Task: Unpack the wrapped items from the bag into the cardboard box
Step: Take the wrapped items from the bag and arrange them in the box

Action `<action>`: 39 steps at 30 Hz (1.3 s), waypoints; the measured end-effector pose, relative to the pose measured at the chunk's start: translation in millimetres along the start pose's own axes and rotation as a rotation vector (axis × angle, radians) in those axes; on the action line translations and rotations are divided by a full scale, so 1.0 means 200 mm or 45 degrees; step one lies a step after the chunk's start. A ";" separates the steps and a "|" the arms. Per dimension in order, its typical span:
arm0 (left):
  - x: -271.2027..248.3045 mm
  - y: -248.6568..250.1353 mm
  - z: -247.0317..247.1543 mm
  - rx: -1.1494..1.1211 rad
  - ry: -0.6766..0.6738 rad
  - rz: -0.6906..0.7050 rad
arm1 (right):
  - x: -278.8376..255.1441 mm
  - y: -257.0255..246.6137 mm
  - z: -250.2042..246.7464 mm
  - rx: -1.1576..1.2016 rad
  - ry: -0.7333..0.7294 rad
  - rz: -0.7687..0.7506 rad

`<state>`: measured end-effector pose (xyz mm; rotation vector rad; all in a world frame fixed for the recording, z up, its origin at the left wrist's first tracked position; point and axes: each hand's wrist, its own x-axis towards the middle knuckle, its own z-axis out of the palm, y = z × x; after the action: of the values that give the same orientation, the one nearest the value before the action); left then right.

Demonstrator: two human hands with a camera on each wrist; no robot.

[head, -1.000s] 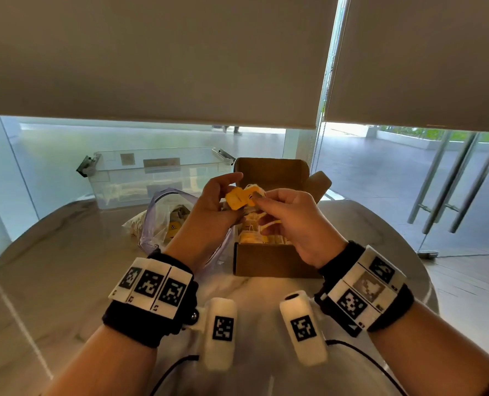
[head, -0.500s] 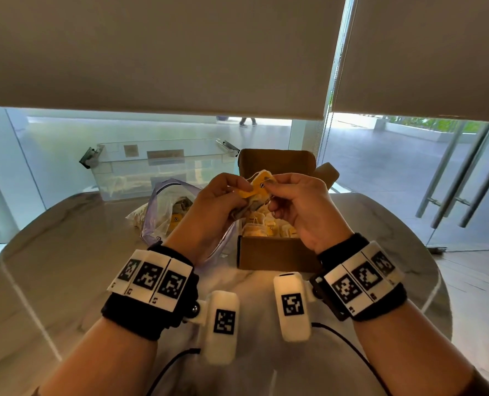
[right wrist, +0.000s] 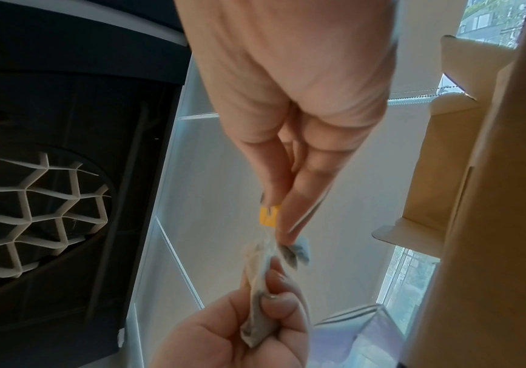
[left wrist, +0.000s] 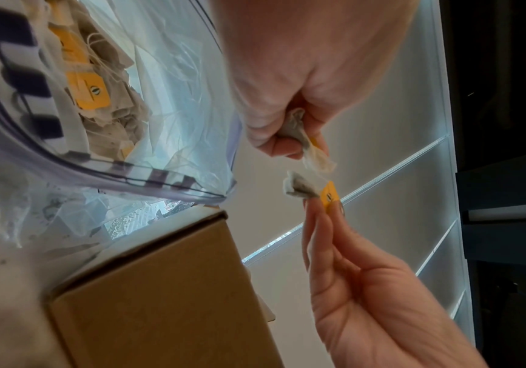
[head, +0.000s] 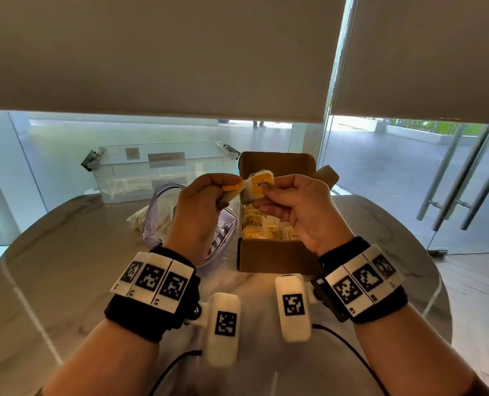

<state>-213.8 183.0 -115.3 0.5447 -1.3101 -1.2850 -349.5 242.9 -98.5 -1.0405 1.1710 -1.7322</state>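
Both hands are raised over the far half of the box [head: 277, 255], each pinching a wrapped tea bag. The left hand [head: 200, 207] curls thumb and fingers round one sachet [left wrist: 299, 134]; the right hand [head: 300, 207] nips the other sachet [head: 259, 187] by its yellow tag [left wrist: 330, 196], fingertips pressed together. The two sachets sit just beside each other — strings seemingly tangled, though that is too fine to tell.

The box lies at 6 o'clock from the right hand, directly beneath, its long axis running 12 to 6; the right hand is nearer its opening. The bag [head: 163, 224] lies at 9 o'clock from the box, touching it, more sachets inside.

Tags carry a small dark round mark — no writing legible.
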 end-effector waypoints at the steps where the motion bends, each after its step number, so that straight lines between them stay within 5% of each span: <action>1: 0.00 0.00 0.00 -0.037 -0.006 -0.004 | 0.00 0.00 -0.01 -0.033 -0.006 -0.011; 10: -0.01 0.00 0.00 0.055 0.119 0.195 | -0.02 0.01 -0.02 -0.383 -0.074 -0.210; 21: -0.03 0.02 0.01 0.131 -0.190 -0.026 | 0.01 0.04 -0.05 -0.268 0.053 -0.281; 28: -0.02 0.02 -0.03 0.185 -0.102 -0.010 | 0.03 0.05 -0.07 -0.197 0.095 -0.239; 39: -0.04 0.03 0.01 0.738 -0.395 -0.204 | 0.01 0.02 -0.08 -0.164 -0.073 -0.163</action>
<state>-211.0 193.6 -112.2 0.8902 -1.9524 -1.1383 -364.2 244.7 -105.6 -1.2588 1.2154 -1.7302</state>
